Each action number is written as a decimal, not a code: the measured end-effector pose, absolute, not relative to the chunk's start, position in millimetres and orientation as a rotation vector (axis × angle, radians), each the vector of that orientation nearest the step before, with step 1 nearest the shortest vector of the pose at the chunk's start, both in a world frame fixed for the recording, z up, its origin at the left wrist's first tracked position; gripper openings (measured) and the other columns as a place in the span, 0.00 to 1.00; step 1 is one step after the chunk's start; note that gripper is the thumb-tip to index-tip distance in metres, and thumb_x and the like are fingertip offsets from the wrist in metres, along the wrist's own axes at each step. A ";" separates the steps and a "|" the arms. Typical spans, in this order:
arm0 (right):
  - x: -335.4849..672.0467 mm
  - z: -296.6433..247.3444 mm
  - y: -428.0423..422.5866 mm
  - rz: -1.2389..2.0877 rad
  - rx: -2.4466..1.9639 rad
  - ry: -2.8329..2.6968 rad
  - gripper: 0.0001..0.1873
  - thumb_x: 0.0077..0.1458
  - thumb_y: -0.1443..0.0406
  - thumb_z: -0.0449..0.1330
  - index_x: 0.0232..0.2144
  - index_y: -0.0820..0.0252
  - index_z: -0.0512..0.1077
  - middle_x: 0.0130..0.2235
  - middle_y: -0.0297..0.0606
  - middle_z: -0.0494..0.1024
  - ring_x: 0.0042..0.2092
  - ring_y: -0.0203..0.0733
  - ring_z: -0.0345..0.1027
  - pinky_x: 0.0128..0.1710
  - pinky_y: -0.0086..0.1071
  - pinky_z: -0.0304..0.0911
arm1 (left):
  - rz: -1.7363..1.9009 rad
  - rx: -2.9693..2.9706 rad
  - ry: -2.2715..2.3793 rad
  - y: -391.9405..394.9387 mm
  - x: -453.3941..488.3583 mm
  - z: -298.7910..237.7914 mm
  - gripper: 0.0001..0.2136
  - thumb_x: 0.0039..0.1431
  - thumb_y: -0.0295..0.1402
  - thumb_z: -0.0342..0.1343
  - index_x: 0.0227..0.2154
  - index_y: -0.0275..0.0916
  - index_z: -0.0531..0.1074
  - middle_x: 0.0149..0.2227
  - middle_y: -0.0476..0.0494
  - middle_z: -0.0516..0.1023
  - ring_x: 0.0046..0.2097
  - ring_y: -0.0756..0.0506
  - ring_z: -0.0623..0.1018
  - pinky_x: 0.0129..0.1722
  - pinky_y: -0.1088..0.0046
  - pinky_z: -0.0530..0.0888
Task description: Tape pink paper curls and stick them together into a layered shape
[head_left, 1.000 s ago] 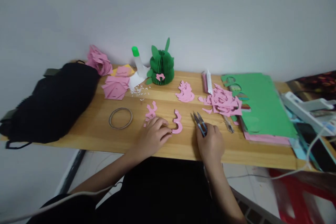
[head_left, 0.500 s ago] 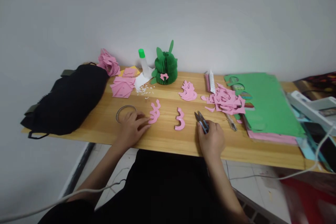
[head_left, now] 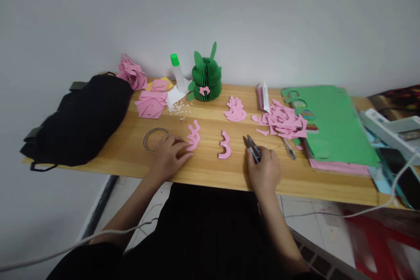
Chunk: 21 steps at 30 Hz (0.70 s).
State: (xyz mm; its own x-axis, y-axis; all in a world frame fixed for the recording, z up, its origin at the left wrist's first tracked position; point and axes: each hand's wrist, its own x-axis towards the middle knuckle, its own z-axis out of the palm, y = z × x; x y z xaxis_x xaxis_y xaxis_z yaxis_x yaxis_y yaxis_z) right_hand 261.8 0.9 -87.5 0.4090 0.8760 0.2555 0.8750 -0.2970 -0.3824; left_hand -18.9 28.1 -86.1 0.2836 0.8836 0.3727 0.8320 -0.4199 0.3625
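My left hand (head_left: 169,156) rests on the wooden table (head_left: 210,170) with its fingers curled, fingertips touching a wavy pink paper cutout (head_left: 194,135). A metal ring (head_left: 154,138) lies just left of that hand. My right hand (head_left: 265,172) is closed round small blue thread snips (head_left: 252,148), blades pointing away from me. Between the hands lies a second curved pink cutout (head_left: 225,145), untouched.
A black bag (head_left: 78,118) fills the table's left end. At the back stand a green-capped glue bottle (head_left: 177,72), a green paper honeycomb figure (head_left: 206,78) and pink paper stacks (head_left: 151,104). Pink scraps (head_left: 282,121) and green sheets (head_left: 323,122) lie right. A cable (head_left: 377,208) hangs off the right edge.
My left hand let go of the curved cutout in the middle and moved left to the wavy cutout near the ring. The right hand stayed put with the snips.
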 end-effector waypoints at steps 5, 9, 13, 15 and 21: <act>261.4 -87.5 0.6 -0.003 -2.205 -1.488 0.16 0.56 0.57 0.57 0.39 0.64 0.76 0.35 0.47 0.77 0.37 0.50 0.67 0.33 0.36 0.54 | 0.819 2.413 1.672 30.1 -11.4 -87.3 0.05 0.61 0.34 0.58 0.34 0.41 0.79 0.37 0.40 0.76 0.42 0.39 0.73 0.43 0.57 0.70; 261.1 -88.5 0.5 -0.002 -2.201 -1.485 0.16 0.56 0.57 0.57 0.39 0.64 0.76 0.35 0.47 0.77 0.37 0.50 0.67 0.33 0.36 0.54 | 0.828 2.395 1.667 32.2 -12.9 -90.3 0.05 0.61 0.33 0.58 0.33 0.41 0.78 0.37 0.41 0.77 0.42 0.40 0.73 0.43 0.58 0.70; 261.1 -89.1 0.6 0.006 -2.197 -1.483 0.16 0.57 0.57 0.56 0.39 0.64 0.75 0.35 0.47 0.76 0.37 0.50 0.67 0.33 0.36 0.55 | 0.841 2.384 1.644 32.3 -14.5 -90.9 0.03 0.60 0.32 0.59 0.34 0.41 0.77 0.37 0.42 0.77 0.41 0.41 0.74 0.43 0.60 0.70; 261.2 -89.1 0.7 0.010 -2.191 -1.484 0.17 0.57 0.57 0.56 0.39 0.64 0.75 0.35 0.47 0.76 0.37 0.50 0.67 0.34 0.36 0.55 | 0.861 2.388 1.634 31.5 -14.3 -89.1 0.04 0.61 0.33 0.58 0.35 0.41 0.77 0.37 0.43 0.77 0.41 0.41 0.74 0.43 0.61 0.70; 261.1 -88.6 0.4 0.017 -2.189 -1.476 0.16 0.57 0.57 0.56 0.39 0.64 0.75 0.35 0.47 0.76 0.38 0.50 0.67 0.34 0.36 0.56 | 0.925 2.431 1.572 27.9 -12.2 -80.6 0.07 0.65 0.35 0.54 0.35 0.41 0.75 0.37 0.43 0.79 0.41 0.42 0.75 0.42 0.61 0.70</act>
